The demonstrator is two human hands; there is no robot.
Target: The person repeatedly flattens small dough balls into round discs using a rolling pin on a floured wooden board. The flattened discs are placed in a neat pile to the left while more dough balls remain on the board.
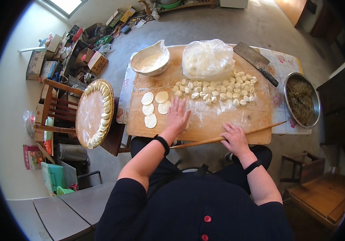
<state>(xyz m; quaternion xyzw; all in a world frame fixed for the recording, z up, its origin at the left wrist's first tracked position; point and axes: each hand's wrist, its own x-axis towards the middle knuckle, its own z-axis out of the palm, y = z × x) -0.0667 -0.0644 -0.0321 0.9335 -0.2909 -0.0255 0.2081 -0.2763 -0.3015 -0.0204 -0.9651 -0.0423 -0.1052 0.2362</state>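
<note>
My left hand (177,116) lies palm down with its fingers spread on the floured wooden board (214,120). The pale edge of a dough piece (187,125) peeks out beside its thumb side; how much lies beneath is hidden. Several round, flat dough wrappers (150,120) are left of that hand. My right hand (235,138) is over a long tapered wooden rolling pin (258,129), thumb on the near side, fingers reaching across to the board. The pin slants along the board's front edge. Beyond both hands are many small cut dough lumps (223,96).
Dough in a clear plastic bag (207,60), a bowl of flour (151,63) and a cleaver (252,57) occupy the board's far side. At right sits a metal basin of filling (300,101). Left, a round woven tray (92,116) holding shaped dumplings rests on a wooden chair (58,110).
</note>
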